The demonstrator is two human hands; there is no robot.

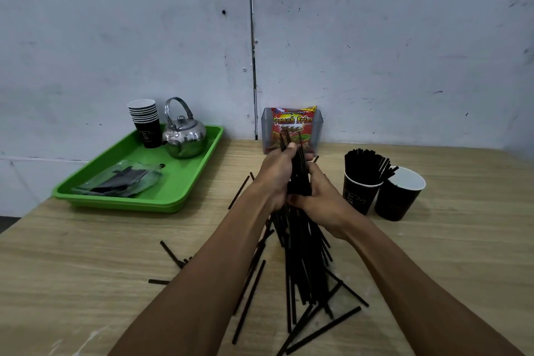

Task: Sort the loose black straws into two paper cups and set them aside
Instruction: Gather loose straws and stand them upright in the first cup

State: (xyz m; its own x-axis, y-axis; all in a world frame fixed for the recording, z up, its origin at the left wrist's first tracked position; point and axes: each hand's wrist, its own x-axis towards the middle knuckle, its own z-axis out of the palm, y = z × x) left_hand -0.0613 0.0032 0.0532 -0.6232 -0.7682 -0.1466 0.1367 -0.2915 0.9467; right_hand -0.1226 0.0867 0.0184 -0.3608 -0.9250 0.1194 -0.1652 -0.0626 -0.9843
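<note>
A bundle of black straws [299, 179] stands nearly upright at the table's middle. My left hand [276, 175] grips it from the left and my right hand [320, 196] grips it from the right, lower down. Beneath my hands several loose black straws [303, 266] fan out over the wooden table [86, 269]. To the right stands a black paper cup [358, 195] filled with straws. Touching its right side is a second black paper cup [400, 195] with a white inside that holds nothing.
A green tray [179, 182] at the back left carries a stack of paper cups [146, 121], a steel kettle [185, 134] and a clear plastic wrapper [121, 179]. A clear holder with a snack packet [291, 128] stands against the grey wall.
</note>
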